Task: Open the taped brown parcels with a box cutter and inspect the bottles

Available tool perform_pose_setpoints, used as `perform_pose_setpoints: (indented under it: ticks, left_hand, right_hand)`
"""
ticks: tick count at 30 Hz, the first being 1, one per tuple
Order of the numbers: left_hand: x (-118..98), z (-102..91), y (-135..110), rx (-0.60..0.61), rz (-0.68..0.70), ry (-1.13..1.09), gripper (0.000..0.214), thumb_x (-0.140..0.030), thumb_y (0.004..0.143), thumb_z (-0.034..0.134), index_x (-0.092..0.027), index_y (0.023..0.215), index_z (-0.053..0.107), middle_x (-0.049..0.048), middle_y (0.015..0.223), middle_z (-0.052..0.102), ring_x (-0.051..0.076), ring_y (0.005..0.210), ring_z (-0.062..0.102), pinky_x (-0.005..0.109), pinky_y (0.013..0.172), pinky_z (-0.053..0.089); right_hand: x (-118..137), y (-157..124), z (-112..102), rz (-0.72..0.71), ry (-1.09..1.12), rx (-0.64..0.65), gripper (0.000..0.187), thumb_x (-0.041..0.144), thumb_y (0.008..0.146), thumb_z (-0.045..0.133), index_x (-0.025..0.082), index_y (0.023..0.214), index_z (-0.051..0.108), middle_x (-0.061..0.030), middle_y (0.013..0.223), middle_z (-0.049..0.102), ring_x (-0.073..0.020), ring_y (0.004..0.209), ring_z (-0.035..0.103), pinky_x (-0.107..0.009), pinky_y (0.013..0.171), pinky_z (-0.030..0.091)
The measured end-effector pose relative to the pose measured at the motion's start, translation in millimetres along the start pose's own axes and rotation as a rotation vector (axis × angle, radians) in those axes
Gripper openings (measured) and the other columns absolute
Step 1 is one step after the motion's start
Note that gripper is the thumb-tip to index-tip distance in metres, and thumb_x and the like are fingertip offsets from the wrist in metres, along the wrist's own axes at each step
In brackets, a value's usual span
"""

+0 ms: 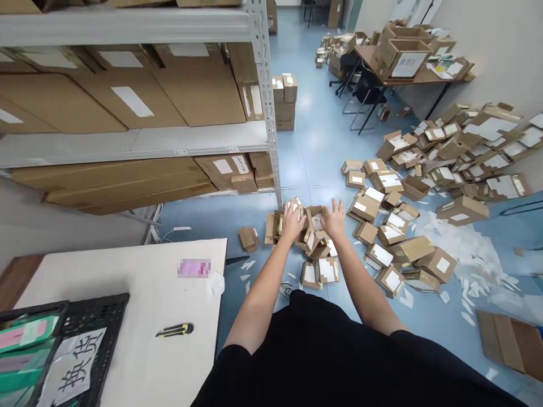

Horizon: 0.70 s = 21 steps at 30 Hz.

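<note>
Left hand: the left hand (292, 221) lies with spread, bent fingers over a small carton (301, 211); how firmly it grips cannot be told.
Right hand: the right hand (334, 221) is at the right edge of an open-topped carton (314, 210), thumb and forefinger close together, the other fingers raised; whether they pinch the cardboard cannot be told.
Small carton: brown with a pale patch on top, mostly covered by the fingers; its long axis is hidden.
Open-topped carton: plain brown cardboard with whitish contents, sitting between the hands in a floor pile; its mouth faces up, and its long axis is unclear.
Pile nearest the person: two cartons side by side, the right one (326, 270) bearing a broad white label.
Left of the pile: a lone carton (249, 239) lies apart on the blue floor.
Right of the pile: many labelled cartons, among them a tilted brown one (410, 249), lie scattered at various angles.
White table: the white table (144, 282), at the person's left, carries a yellow-and-black utility knife (175, 330), its long axis roughly crosswise.
</note>
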<state>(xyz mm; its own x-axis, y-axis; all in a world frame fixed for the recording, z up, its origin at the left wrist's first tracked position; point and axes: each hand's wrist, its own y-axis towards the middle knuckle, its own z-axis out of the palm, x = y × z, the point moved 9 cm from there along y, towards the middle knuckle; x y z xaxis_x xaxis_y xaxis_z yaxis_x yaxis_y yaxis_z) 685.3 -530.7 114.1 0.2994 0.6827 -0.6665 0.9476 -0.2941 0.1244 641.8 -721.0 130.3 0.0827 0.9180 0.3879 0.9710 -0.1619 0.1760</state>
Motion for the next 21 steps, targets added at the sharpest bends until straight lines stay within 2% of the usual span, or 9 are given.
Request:
perform_pose_setpoints:
  ticks: [3, 6, 9, 11, 14, 16, 19, 21]
  left_hand:
    - [14.9, -30.7, -8.3, -0.071, -0.028, 0.011, 0.053, -0.029, 0.100, 0.064, -0.022, 0.152, 0.061, 0.0104, 0.178, 0.031, 0.035, 0.168, 0.018, 0.055, 0.136, 0.026]
    - [36.0, -68.6, -30.1, -0.163, -0.068, 0.039, 0.052, -0.027, 0.100, 0.063, -0.023, 0.151, 0.062, 0.0093, 0.178, 0.032, 0.034, 0.168, 0.019, 0.054, 0.137, 0.025]
    - [68.1, -113.1, -69.4, -0.259, -0.145, 0.087, 0.051, -0.026, 0.100, 0.063, -0.023, 0.151, 0.062, 0.0092, 0.178, 0.031, 0.034, 0.167, 0.019, 0.053, 0.136, 0.027]
    - [95.3, -145.3, -106.2, -0.319, -0.228, 0.124, 0.053, -0.026, 0.100, 0.063, -0.023, 0.153, 0.061, 0.0095, 0.178, 0.031, 0.034, 0.167, 0.020, 0.055, 0.135, 0.028]
    - [137.2, -196.9, -181.2, -0.437, -0.387, 0.175, 0.057, -0.026, 0.099, 0.064, -0.025, 0.156, 0.058, 0.0084, 0.179, 0.028, 0.035, 0.167, 0.019, 0.058, 0.135, 0.027]
    - [159.2, -231.3, -246.8, -0.540, -0.502, 0.218, 0.057, -0.026, 0.100, 0.063, -0.026, 0.156, 0.057, 0.0074, 0.179, 0.029, 0.035, 0.168, 0.018, 0.058, 0.135, 0.026]
    - [176.1, -275.3, -368.0, -0.704, -0.690, 0.296, 0.055, -0.027, 0.101, 0.062, -0.027, 0.156, 0.057, 0.0073, 0.178, 0.032, 0.033, 0.168, 0.018, 0.058, 0.135, 0.027]
    - [174.7, -296.8, -460.2, -0.814, -0.821, 0.340, 0.054, -0.027, 0.102, 0.062, -0.026, 0.156, 0.057, 0.0084, 0.177, 0.033, 0.033, 0.167, 0.020, 0.057, 0.134, 0.028]
  right_hand:
    - [42.8, 6.3, 15.9, -0.098, 0.043, 0.035, 0.044, 0.020, 0.090, 0.062, 0.018, 0.132, 0.070, -0.0149, 0.178, 0.029, -0.0443, 0.167, 0.007, -0.070, 0.126, 0.029]
    - [99.2, 7.0, 39.2, -0.230, 0.082, 0.085, 0.048, 0.020, 0.090, 0.061, 0.018, 0.138, 0.068, -0.0149, 0.176, 0.032, -0.0433, 0.167, 0.011, -0.067, 0.126, 0.031]
    - [165.7, 0.1, 66.6, -0.376, 0.131, 0.140, 0.052, 0.021, 0.091, 0.061, 0.018, 0.143, 0.065, -0.0147, 0.176, 0.032, -0.0432, 0.166, 0.013, -0.068, 0.127, 0.031]
    - [217.2, -11.1, 86.8, -0.484, 0.162, 0.189, 0.056, 0.021, 0.091, 0.060, 0.018, 0.147, 0.063, -0.0153, 0.177, 0.030, -0.0438, 0.166, 0.014, -0.068, 0.127, 0.030]
    - [305.4, -45.8, 116.0, -0.677, 0.211, 0.287, 0.062, 0.021, 0.092, 0.060, 0.017, 0.153, 0.058, -0.0157, 0.179, 0.025, -0.0449, 0.166, 0.013, -0.069, 0.126, 0.030]
    - [367.7, -84.4, 130.5, -0.823, 0.245, 0.348, 0.066, 0.022, 0.091, 0.059, 0.018, 0.157, 0.054, -0.0148, 0.180, 0.023, -0.0445, 0.166, 0.012, -0.068, 0.127, 0.030]
    - [457.4, -166.7, 142.3, -1.056, 0.293, 0.421, 0.070, 0.023, 0.092, 0.058, 0.018, 0.161, 0.049, -0.0145, 0.179, 0.024, -0.0424, 0.166, 0.013, -0.065, 0.129, 0.028]
    - [510.4, -236.6, 143.5, -1.207, 0.347, 0.467, 0.072, 0.023, 0.092, 0.058, 0.017, 0.162, 0.047, -0.0151, 0.179, 0.025, -0.0417, 0.166, 0.014, -0.064, 0.130, 0.027]
